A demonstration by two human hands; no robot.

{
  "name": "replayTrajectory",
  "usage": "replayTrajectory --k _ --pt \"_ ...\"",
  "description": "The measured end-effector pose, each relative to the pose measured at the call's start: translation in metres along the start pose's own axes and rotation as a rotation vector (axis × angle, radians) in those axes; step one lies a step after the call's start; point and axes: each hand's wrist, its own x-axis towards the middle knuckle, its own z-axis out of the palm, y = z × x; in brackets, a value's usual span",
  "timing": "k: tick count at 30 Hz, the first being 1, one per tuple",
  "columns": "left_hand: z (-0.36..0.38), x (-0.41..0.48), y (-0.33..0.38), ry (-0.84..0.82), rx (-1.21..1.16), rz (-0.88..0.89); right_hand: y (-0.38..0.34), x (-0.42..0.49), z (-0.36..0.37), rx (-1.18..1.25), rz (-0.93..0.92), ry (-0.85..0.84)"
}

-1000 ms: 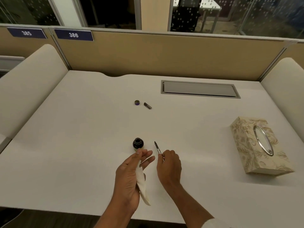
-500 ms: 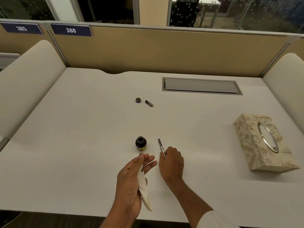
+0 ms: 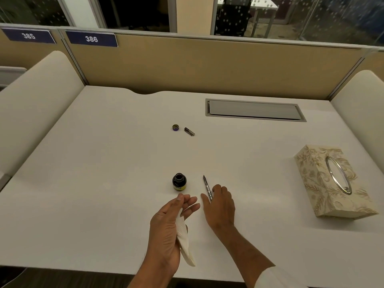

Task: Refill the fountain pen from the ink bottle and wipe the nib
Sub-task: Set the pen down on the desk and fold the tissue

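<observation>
The open ink bottle point(image 3: 179, 181) stands on the white desk point(image 3: 104, 183), dark ink showing in its mouth. My left hand point(image 3: 169, 231) hovers just in front of it and holds a folded white tissue point(image 3: 185, 242) against the palm, fingers half spread. To the right, the fountain pen point(image 3: 207, 187) lies low on the desk with its nib pointing away from me. My right hand point(image 3: 220, 206) holds its rear end loosely between thumb and forefinger. The bottle cap point(image 3: 175, 127) and the pen's barrel piece point(image 3: 189, 131) lie farther back.
A patterned tissue box point(image 3: 330, 181) with a metal oval opening sits at the right. A grey cable hatch point(image 3: 254, 110) is set into the desk at the back. Tan partitions with numbered labels close the far side.
My right hand has lowered the pen from a raised hold down to the desk surface, to the right of the bottle. My left hand keeps the tissue and has barely moved.
</observation>
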Motion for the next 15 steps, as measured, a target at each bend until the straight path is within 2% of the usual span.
replayTrajectory --k 6,10,15 --pt "-0.001 0.001 0.000 0.005 0.000 -0.007 0.001 0.001 -0.002 0.024 0.003 -0.025" --pt "0.000 0.003 0.001 0.005 -0.004 -0.006 0.002 -0.001 -0.007 0.042 -0.003 0.036" --pt "0.002 0.006 0.002 0.005 -0.047 -0.016 -0.011 -0.023 -0.035 0.294 0.033 0.100"
